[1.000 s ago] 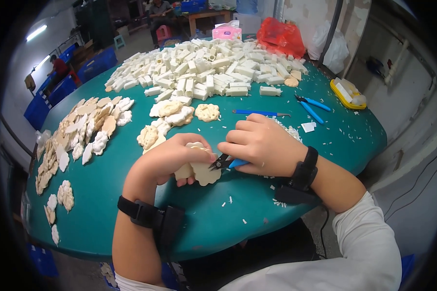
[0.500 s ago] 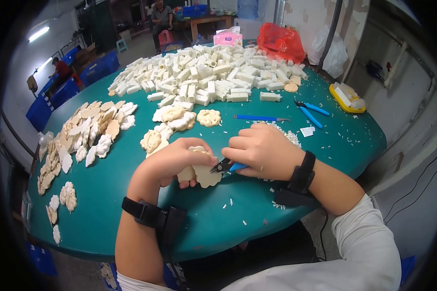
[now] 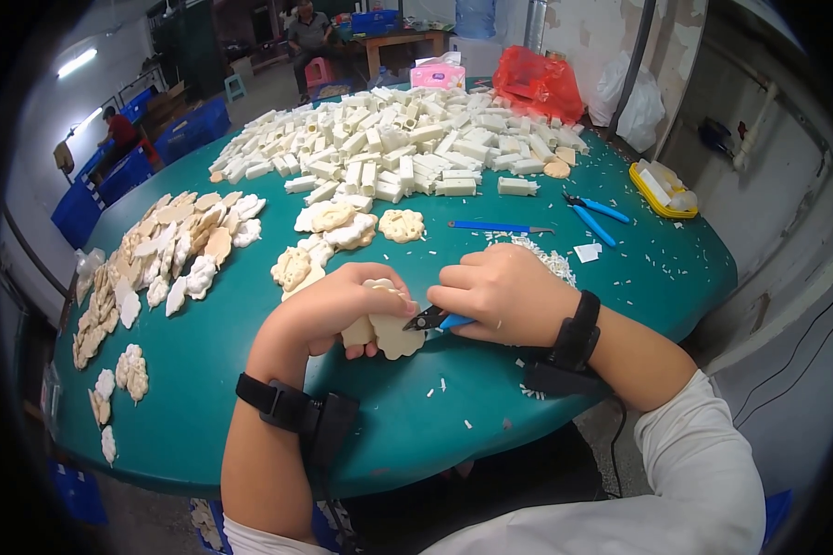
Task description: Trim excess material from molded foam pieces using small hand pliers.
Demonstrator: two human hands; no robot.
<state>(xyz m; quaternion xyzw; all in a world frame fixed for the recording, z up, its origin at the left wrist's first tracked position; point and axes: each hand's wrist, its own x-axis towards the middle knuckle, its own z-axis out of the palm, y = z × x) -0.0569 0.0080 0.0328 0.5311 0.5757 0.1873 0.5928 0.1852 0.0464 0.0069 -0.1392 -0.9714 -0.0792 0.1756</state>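
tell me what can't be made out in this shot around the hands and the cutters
- Head view: handles of the blue-handled cutters are mostly buried in the right hand.
- Head view: the left hand covers much of the cream flower-shaped piece.
- Head view: white offcuts behind the right hand are too small to tell apart.

A round green table (image 3: 250,407) carries cream flower-shaped pieces (image 3: 171,250) left of the fingers (image 3: 453,294), a heap of white blocks (image 3: 407,148) beyond them — blue-handled cutters (image 3: 594,211) and a yellow tray (image 3: 662,190) to their right.
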